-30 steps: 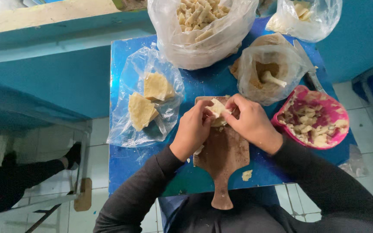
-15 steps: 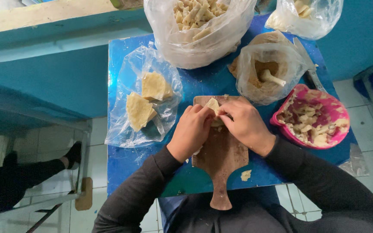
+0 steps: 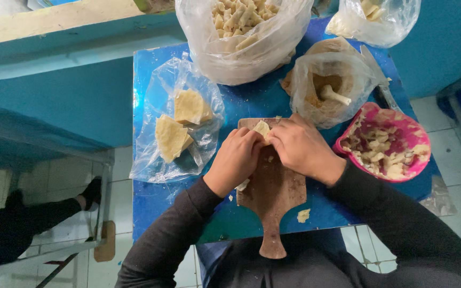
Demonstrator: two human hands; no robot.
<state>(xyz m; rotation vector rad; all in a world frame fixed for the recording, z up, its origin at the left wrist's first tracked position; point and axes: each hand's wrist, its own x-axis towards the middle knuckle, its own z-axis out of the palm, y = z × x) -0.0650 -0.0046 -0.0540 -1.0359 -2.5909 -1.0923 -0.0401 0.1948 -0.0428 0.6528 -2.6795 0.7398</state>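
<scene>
My left hand and my right hand meet over the far end of a brown wooden paddle board on a small blue table. Between the fingertips of both hands sits a pale yellow dough piece, pinched from both sides. A small dough scrap lies on the table to the right of the board's handle.
A clear plastic sheet with two stacks of yellow dough wrappers lies at left. A large bag of rolled pieces stands at the back, a bag of brown filling with a spoon beside it, a pink bowl at right. Someone's leg shows lower left.
Both hands stay on the dough piece at the board's far end; the fingers have shifted slightly around it. Nothing else has moved.
</scene>
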